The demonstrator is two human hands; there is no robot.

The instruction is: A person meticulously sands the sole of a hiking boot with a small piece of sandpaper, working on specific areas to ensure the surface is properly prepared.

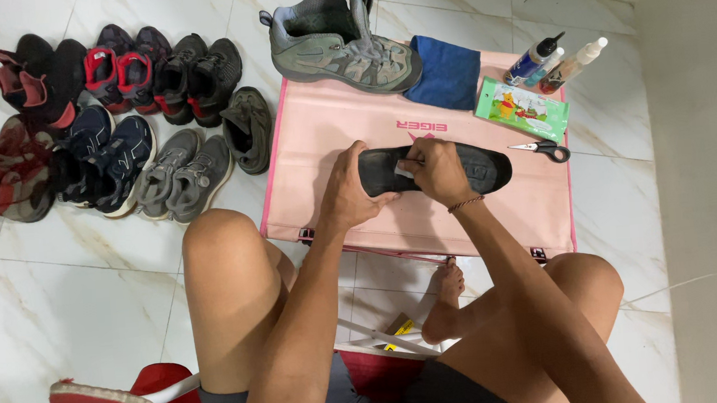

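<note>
head view: person seated on the tiled floor, pink rectangular folding bench (328,128) across the knees.
left hand (348,195): grip closed on heel end of the flat black foam insole (465,167).
right hand (434,171): grip pinches a small white wipe (404,170), pressed on insole.
insole position: middle of bench, toward its near edge.
far edge: grey hiking shoe (339,47), blue cloth (448,71).
technique: I'd pin the heel firm, wipe in short strokes toward the toe.
</note>
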